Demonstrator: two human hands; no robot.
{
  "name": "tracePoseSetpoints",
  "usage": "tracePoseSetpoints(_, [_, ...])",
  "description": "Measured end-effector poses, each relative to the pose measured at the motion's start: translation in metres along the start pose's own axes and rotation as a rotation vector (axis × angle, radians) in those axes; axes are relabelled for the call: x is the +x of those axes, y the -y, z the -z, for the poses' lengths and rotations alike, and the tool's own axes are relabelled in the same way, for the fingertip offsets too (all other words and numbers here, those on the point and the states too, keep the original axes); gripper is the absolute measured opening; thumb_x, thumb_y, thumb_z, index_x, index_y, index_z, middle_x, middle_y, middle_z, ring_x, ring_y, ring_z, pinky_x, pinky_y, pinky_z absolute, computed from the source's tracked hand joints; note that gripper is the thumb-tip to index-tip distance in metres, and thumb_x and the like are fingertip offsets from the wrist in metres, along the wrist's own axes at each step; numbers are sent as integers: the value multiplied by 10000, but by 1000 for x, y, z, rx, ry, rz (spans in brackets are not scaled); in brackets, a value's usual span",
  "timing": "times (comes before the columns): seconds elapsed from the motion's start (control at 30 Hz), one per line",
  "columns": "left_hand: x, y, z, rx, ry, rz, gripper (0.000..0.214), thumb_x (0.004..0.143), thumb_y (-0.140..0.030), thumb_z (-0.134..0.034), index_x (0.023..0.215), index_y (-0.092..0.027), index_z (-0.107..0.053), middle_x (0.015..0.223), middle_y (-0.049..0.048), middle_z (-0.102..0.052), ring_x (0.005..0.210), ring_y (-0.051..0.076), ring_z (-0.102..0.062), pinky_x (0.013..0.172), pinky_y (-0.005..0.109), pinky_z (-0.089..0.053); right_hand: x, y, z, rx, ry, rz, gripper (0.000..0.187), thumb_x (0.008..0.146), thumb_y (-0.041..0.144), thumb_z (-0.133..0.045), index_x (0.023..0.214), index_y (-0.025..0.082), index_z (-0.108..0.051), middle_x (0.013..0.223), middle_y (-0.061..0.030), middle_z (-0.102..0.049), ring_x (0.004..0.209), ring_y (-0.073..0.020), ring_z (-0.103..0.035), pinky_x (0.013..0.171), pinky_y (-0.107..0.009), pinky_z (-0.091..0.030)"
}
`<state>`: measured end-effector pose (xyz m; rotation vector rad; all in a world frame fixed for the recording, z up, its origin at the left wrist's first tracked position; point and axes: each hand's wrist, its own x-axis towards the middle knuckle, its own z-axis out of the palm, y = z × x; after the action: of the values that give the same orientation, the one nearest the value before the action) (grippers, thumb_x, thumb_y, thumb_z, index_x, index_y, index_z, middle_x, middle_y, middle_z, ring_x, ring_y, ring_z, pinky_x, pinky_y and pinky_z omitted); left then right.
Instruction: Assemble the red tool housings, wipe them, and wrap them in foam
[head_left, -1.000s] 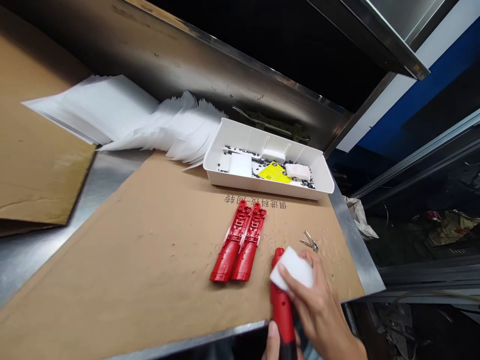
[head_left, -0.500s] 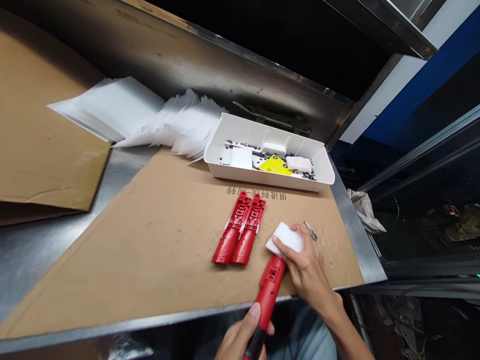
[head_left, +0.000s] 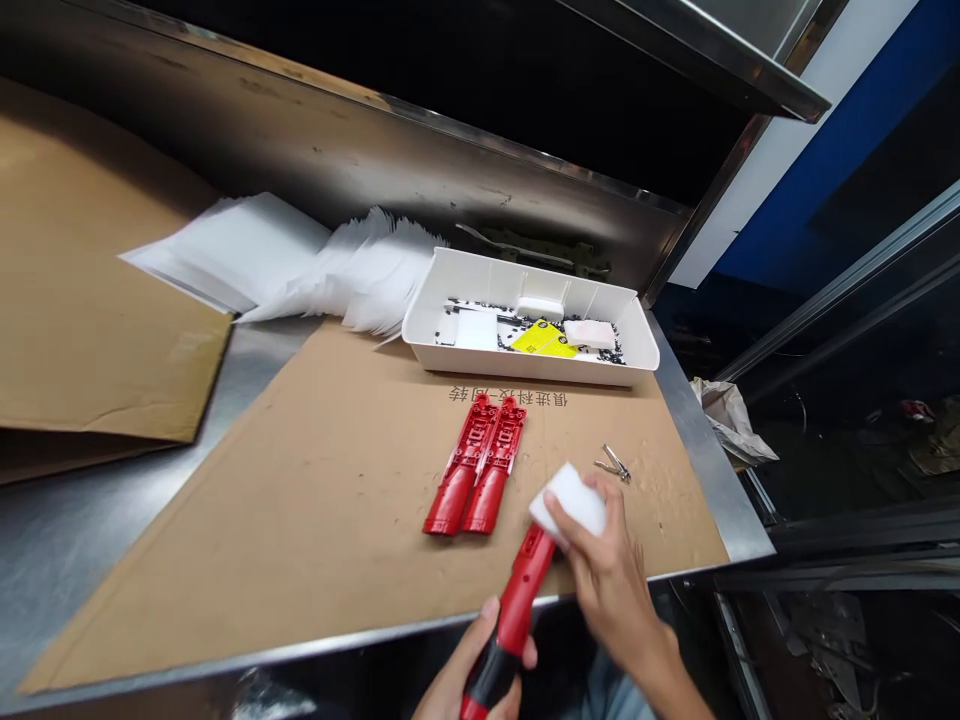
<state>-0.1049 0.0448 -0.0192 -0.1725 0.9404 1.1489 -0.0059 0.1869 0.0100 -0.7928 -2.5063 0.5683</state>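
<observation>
Two bare hands and three red plastic housings in view. Two of the housings (head_left: 472,465) lie flat on a cardboard sheet (head_left: 247,530), side by side and touching, ribbed faces up, rounded ends toward the camera. Third housing (head_left: 517,610) gripped in the left hand (head_left: 469,685): glossy red, a black band near its lower end, tilted up across the edge of a steel table (head_left: 97,570). Its upper end touching one white melamine sponge (head_left: 570,500). Sponge held in the right hand (head_left: 611,585), fingers curled over it, wrist angled in from the lower right. Left hand closed around the lower housing. One small metal clip (head_left: 613,463) just beyond the sponge. One white tray (head_left: 525,368) farther back, with a yellow label (head_left: 544,338) and black scraps inside. One fanned stack of white sheets (head_left: 352,270) left of the tray.
</observation>
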Motion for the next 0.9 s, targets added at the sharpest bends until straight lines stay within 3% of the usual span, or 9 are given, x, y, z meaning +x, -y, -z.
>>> tracePoseSetpoints(0.1, [5,1,9,-98,91,41,654,353,-728,-792,644,-177,-595,307,-80,-387,232,1,-168,261,135,-43,11,-2,-2,60,5,-52,419,949,186,-401,1294,359,-562,1322,-98,-341,1182,-268,-497,916,-417,-507])
tracePoseSetpoints(0.27, [4,0,9,-135,134,65,665,313,-713,-813,612,-156,-606,294,-75,-382,222,-2,-193,257,128,-40,6,-1,-3,106,-2,-73,471,959,173,-378,1348,419,-478,1343,-68,-313,1261,-228,-443,964,-363,-484])
tracePoseSetpoints(0.43, [-10,-9,-6,-93,51,-11,612,453,-690,-780,671,-148,-599,351,-86,-396,260,-23,-165,297,121,-47,7,-2,1,60,-11,-89,419,953,192,-413,1307,376,-541,1328,-75,-342,1250,-245,-450,985,-400,-472])
tracePoseSetpoints(0.57, [-18,-12,-14,110,-70,-95,645,625,-776,-589,705,-136,-587,372,-79,-382,296,-10,-156,335,145,-38,-2,-2,5,18,44,-33,499,939,143,-404,1351,414,-475,1366,-65,-304,1252,-231,-453,964,-371,-493])
tracePoseSetpoints(0.73, [-14,-7,-10,555,-163,-260,624,703,-779,-483,760,-161,-554,369,-65,-428,297,55,-268,340,179,-162,-16,-6,10,-85,52,-37,491,925,141,-432,1336,402,-500,1356,-79,-333,1219,-267,-491,911,-404,-528])
tracePoseSetpoints(0.83, [-10,0,-8,794,-258,-317,514,791,-681,-445,807,-179,-559,380,-81,-415,309,88,-300,367,212,-245,-21,-2,12,-140,48,-68,524,932,141,-398,1364,432,-449,1375,-80,-315,1184,-267,-538,843,-381,-561])
tracePoseSetpoints(0.9, [-9,7,-10,886,-323,-350,448,839,-606,-405,805,-190,-570,391,-76,-414,329,116,-347,388,235,-276,-19,5,12,-188,60,-107,469,939,170,-390,1333,400,-502,1353,-102,-346,1126,-279,-580,806,-393,-572])
